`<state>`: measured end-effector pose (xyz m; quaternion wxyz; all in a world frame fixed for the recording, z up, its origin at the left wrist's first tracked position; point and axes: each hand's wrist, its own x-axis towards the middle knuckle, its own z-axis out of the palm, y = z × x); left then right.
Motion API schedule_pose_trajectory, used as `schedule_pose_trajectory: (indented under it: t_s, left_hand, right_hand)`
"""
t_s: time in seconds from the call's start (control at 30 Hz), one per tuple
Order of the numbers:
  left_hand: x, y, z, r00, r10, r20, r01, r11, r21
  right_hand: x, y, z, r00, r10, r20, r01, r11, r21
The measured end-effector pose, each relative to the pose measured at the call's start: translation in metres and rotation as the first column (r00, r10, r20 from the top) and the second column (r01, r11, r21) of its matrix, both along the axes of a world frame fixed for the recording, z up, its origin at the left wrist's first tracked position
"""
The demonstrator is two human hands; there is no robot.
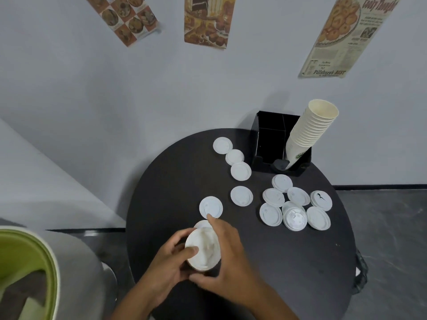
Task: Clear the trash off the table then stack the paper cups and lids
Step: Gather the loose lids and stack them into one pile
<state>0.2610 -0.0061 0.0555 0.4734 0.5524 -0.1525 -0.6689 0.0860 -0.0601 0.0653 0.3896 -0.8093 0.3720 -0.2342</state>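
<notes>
With the left hand [172, 255] gripping the lid stack [202, 249], let the right hand [227, 257], forefinger out, drag the next lid [211, 207] flat and seat it squarely.
</notes>
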Motion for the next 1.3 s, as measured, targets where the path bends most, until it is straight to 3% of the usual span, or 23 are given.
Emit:
schedule_pose_trajectory:
  t_s: [0.17,0.3,0.53,0.67,0.8,0.97,1.17,1.3]
  left_hand:
    - [0.041,-0.007,-0.015,0.997,0.062,-0.038,-0.06,0.997,0.045]
    - [0.087,-0.021,-0.025,0.996,0.079,-0.03,-0.077,0.995,0.063]
    - [0.147,-0.06,-0.055,0.998,-0.011,-0.065,0.017,0.995,0.101]
    - [0.163,-0.073,-0.071,0.995,-0.049,-0.086,0.06,0.99,0.129]
    - [0.168,-0.077,-0.077,0.99,-0.103,-0.099,0.117,0.983,0.142]
    - [0.164,-0.079,-0.08,0.985,-0.135,-0.11,0.151,0.977,0.151]
    - [0.163,-0.082,-0.091,0.986,-0.13,-0.099,0.145,0.976,0.164]
    - [0.161,-0.078,-0.092,0.986,-0.132,-0.103,0.148,0.975,0.167]
  right_hand:
    - [0.007,-0.009,-0.028,0.966,-0.25,0.068,0.242,0.964,0.106]
    - [0.024,-0.014,-0.067,0.91,-0.412,-0.037,0.414,0.905,0.097]
    - [0.074,-0.018,-0.129,0.784,-0.527,-0.327,0.571,0.82,0.046]
    - [0.087,-0.016,-0.144,0.712,-0.562,-0.421,0.621,0.784,0.003]
    - [0.086,-0.01,-0.134,0.668,-0.647,-0.367,0.668,0.739,-0.089]
    - [0.095,-0.003,-0.115,0.703,-0.609,-0.366,0.657,0.754,0.005]
    - [0.105,-0.015,-0.136,0.676,-0.597,-0.431,0.675,0.737,0.04]
    - [0.106,-0.013,-0.129,0.7,-0.629,-0.339,0.683,0.728,0.061]
